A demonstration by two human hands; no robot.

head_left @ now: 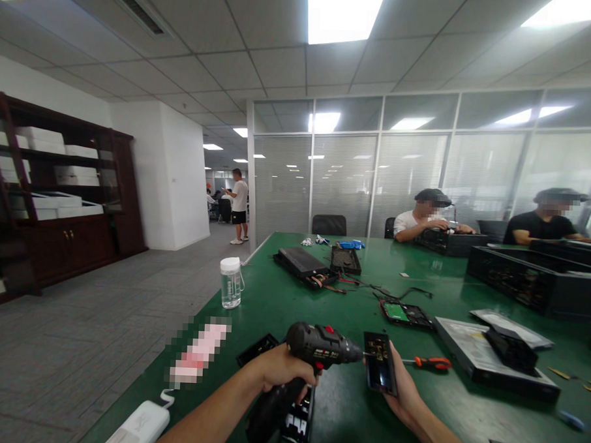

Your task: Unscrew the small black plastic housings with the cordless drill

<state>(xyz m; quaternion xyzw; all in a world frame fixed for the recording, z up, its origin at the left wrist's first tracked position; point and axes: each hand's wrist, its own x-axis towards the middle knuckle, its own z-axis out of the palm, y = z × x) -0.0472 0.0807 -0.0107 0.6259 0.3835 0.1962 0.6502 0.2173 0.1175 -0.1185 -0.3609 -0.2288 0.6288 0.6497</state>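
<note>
My left hand [276, 371] is closed around the grip of a black cordless electric screwdriver [319, 345] with red trim. Its bit points right, at a small black rectangular part [380, 362]. My right hand [403, 386] holds that part upright from behind, fingers wrapped round its edge. The bit tip is at or very near the part's top left corner. Both hands are above the near edge of the green table [321, 301]. Beneath the tool lies another black part [296, 421] with white markings.
A red-handled screwdriver [431, 363] lies just right of my right hand. Nearby are a flat grey drive [490, 360], an opened drive with a green board [404, 313], a water bottle [231, 283] and a white charger [137, 427]. Two people [425, 224] work on black computer cases at the far end.
</note>
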